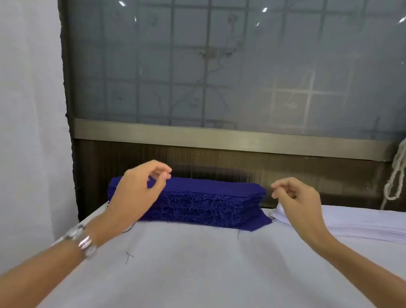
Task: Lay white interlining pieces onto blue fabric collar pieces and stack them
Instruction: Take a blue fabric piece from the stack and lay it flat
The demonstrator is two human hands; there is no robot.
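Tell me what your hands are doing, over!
Left hand at left end of blue stack, grip unclear. Right hand loose, empty. White interlining pile further right. Nothing blocking.

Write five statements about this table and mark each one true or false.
1. The blue stack sits at the table's far edge. True.
2. The white stack lies left of the blue stack. False: it lies to its right.
3. A metal bracelet is worn at the left hand's wrist. True.
4. The right hand holds a white piece. False: it holds nothing.
5. A white piece covers the blue stack. False: its top is blue.
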